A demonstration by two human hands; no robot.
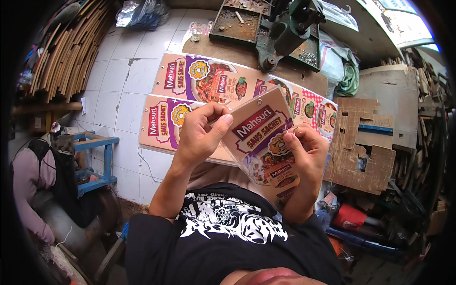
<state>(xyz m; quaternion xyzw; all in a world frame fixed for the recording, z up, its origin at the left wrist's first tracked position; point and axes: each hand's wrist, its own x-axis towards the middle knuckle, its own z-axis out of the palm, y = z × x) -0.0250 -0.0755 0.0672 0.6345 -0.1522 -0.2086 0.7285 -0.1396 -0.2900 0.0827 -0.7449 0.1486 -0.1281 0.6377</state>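
A printed display sign [251, 137], brown and purple with food pictures and a metal eyelet near its top edge, is tilted in front of my chest. My right hand [308, 156] is closed at its right edge, thumb and forefinger pinched over its face. Something thin and pale, perhaps string, shows at those fingertips. My left hand [202, 135] is closed beside the sign's left edge, thumb pressed against the curled forefinger; what it pinches, if anything, is too small to tell. Behind the hands, more signs of the same print [178, 78] lie in overlapping stacks on the bench.
A dark green press [289, 40] with metal trays [235, 21] of small parts stands at the bench's far side. To the right are cut cardboard [356, 166] and plastic bags [349, 76]. A blue frame [107, 159] and stacked strips [78, 52] are at left.
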